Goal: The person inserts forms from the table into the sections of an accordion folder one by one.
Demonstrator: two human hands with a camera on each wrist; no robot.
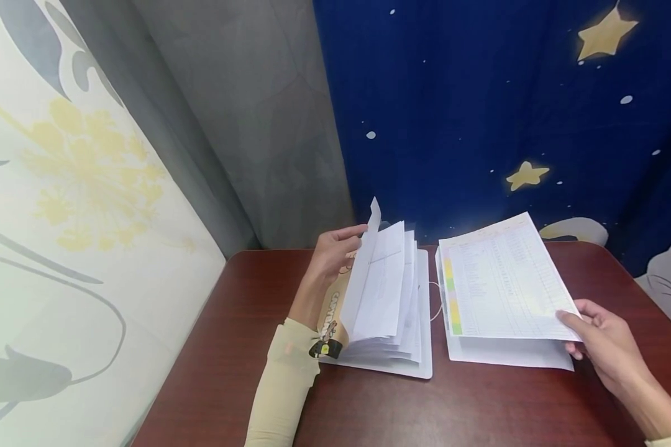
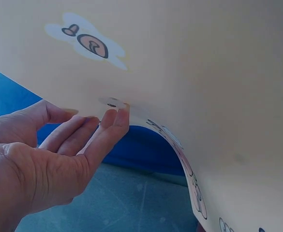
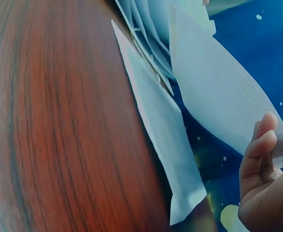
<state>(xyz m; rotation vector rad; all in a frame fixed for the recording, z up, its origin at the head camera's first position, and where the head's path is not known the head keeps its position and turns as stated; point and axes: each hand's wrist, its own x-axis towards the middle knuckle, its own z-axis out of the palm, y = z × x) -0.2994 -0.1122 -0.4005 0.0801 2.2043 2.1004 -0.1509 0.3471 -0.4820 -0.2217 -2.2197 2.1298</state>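
A folder stands partly open in the head view, its tan printed cover raised on the left. My left hand touches the upper part of that cover. In the left wrist view, the fingertips of my left hand rest against the tan face, fingers extended. Inside the folder are several white papers. On the right, my right hand pinches a printed sheet with a colored left column by its lower right corner. The sheet bends upward in the right wrist view. A white paper lies below it.
Everything is on a dark red-brown wooden table. A thin white cord loop lies between the folder and the right papers. Behind the table hangs a blue curtain with stars, beside a grey curtain.
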